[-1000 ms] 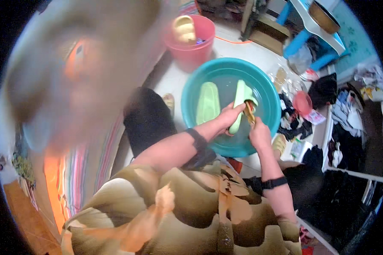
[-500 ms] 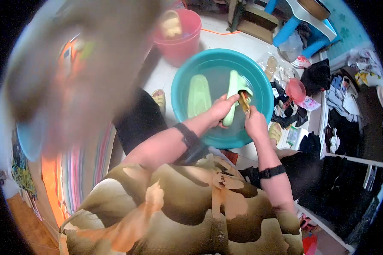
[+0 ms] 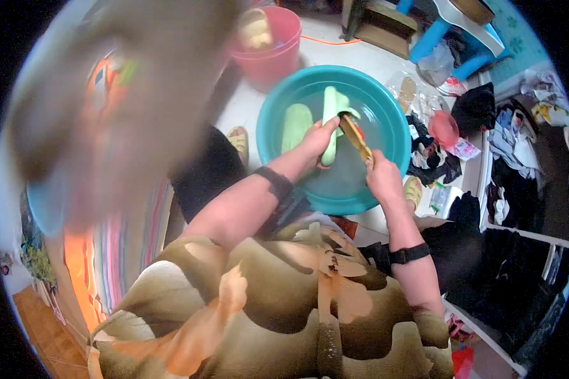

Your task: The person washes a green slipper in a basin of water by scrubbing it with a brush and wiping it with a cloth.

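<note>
My left hand (image 3: 316, 142) is closed around a light green slipper (image 3: 329, 101), tilted on its side above the water in a teal basin (image 3: 267, 114). A brush with a yellowish-brown handle (image 3: 356, 137) is gripped at its near end by my right hand (image 3: 384, 177). The brush's far end reaches into the slipper's opening, under the strap, so its bristles are mostly hidden. The second light green slipper (image 3: 296, 122) lies in the cloudy water at the basin's left side.
A pink bucket (image 3: 269, 66) with a pale item inside stands beyond the basin. Clothes (image 3: 430, 158), plastic bags and a small pink bowl (image 3: 443, 128) crowd the floor on the right. A large blurred shape covers the upper left.
The held slipper has shifted away from me and slightly left. More of the brush handle now shows between the slipper and my right hand, which is farther from the slipper.
</note>
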A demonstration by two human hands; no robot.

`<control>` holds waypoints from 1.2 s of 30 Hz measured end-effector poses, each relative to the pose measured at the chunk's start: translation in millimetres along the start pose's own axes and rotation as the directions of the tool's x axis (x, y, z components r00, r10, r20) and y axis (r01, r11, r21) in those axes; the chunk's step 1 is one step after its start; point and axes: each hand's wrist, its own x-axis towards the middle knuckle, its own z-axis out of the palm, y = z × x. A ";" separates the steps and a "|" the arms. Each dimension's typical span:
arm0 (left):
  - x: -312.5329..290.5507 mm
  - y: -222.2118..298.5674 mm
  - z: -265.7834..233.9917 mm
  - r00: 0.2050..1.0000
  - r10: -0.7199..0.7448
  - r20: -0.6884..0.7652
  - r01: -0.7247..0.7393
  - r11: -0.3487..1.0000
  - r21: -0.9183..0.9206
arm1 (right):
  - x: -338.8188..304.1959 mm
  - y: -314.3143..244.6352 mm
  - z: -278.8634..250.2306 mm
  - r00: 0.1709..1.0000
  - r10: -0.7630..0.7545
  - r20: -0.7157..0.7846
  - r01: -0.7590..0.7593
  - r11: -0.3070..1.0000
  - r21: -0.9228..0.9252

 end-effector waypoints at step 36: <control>-13.4 2.6 7.9 0.993 -0.081 0.080 0.071 0.990 0.122 | 16.1 11.5 31.6 0.988 -0.115 -0.103 0.125 0.987 0.100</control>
